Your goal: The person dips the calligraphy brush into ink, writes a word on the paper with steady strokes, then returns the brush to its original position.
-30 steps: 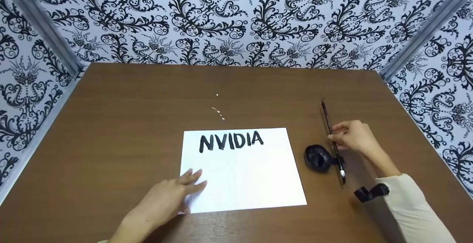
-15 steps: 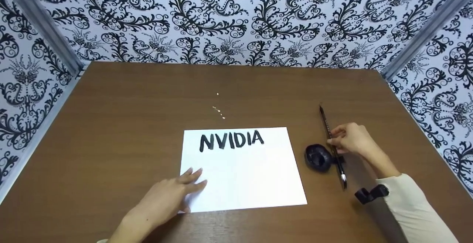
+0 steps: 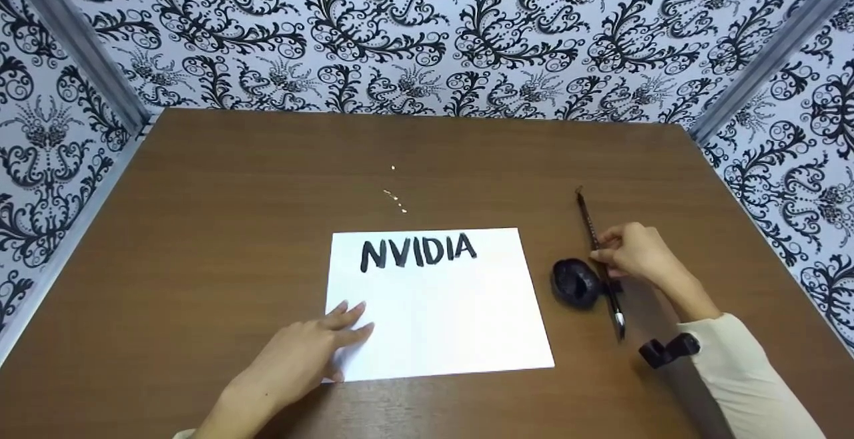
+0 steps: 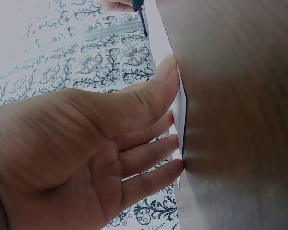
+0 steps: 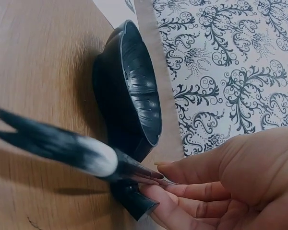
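A white sheet of paper [image 3: 440, 319] with "NVIDIA" in black strokes at its top lies on the table. My left hand [image 3: 300, 352] rests on its lower left part, fingers spread; in the left wrist view the thumb and fingertips touch the paper [image 4: 181, 115]. To the right, my right hand [image 3: 634, 252] pinches a dark paintbrush [image 3: 587, 219] by its handle, bristles toward me. The right wrist view shows the brush's black, split bristle tip [image 5: 43, 139] with a white base. Beneath the brush is the stub handle of a small black ink dish [image 3: 575, 283], whose bowl stands just left of it.
The brown wooden table [image 3: 233, 225] reaches back to walls with black-and-white scroll patterns [image 3: 413, 39]. Several small pale specks [image 3: 395, 199] mark the tabletop beyond the paper. A black wrist mount [image 3: 669, 350] sits at the right sleeve.
The brush has shifted slightly toward me in my right hand's fingers, mostly between the first two frames. The left hand and the paper have stayed in place.
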### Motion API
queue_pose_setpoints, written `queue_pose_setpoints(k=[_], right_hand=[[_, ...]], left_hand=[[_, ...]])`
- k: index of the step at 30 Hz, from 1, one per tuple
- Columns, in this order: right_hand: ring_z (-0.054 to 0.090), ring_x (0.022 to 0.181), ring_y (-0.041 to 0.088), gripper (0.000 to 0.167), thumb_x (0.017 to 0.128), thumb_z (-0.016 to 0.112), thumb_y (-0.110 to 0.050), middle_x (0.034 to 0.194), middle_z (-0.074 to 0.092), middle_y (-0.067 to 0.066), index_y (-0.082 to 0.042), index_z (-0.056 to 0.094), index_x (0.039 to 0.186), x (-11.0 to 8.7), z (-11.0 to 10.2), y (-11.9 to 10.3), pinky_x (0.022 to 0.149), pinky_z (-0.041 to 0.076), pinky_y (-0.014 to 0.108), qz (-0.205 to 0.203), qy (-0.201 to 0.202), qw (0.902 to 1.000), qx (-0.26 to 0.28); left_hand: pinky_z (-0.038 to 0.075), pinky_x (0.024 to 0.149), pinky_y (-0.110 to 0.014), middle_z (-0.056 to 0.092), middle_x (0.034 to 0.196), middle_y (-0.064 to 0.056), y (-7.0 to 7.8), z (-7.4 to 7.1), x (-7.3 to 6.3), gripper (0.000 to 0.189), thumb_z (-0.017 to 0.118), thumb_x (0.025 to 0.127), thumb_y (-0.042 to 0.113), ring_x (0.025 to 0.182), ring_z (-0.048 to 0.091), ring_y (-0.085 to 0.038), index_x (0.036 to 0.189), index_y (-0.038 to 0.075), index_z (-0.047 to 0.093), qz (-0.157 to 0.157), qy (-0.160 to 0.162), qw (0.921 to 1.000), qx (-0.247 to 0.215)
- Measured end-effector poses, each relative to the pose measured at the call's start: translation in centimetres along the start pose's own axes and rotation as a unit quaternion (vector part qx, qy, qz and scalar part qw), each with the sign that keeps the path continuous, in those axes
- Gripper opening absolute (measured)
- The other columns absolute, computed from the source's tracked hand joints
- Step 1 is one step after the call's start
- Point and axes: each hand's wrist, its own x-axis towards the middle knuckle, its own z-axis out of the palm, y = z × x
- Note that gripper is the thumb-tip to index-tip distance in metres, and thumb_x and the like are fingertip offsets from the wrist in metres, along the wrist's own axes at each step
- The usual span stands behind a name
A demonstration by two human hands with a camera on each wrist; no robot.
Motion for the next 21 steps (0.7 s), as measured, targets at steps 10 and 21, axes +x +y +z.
queue_pose_setpoints(k=[10,21], right_hand=[[0.069,0.063,0.021,0.046,0.093,0.063,-0.021,0.093,0.068,0.023,0.016,0.055,0.12,-0.1,-0.1,-0.3,0.056,0.056,0.03,-0.007,-0.014,0.9991,-0.039],[0.063,0.093,0.037,0.045,0.096,0.059,-0.029,0.104,0.067,0.022,0.008,0.057,0.122,-2.7,-0.2,-1.9,0.079,0.05,0.051,-0.111,0.085,0.9839,-0.112]], left_hand=[[0.054,0.072,-0.048,0.048,0.141,-0.01,0.0,0.2,-0.1,0.065,0.08,0.066,0.023,0.126,0.048,-0.033,0.128,0.014,0.062,0.004,0.007,1.0,0.0],[0.05,0.082,-0.056,0.045,0.144,-0.009,0.2,0.2,-0.2,0.065,0.079,0.069,0.02,0.127,0.045,-0.036,0.131,0.015,0.06,-0.008,-0.005,1.0,-0.002]])
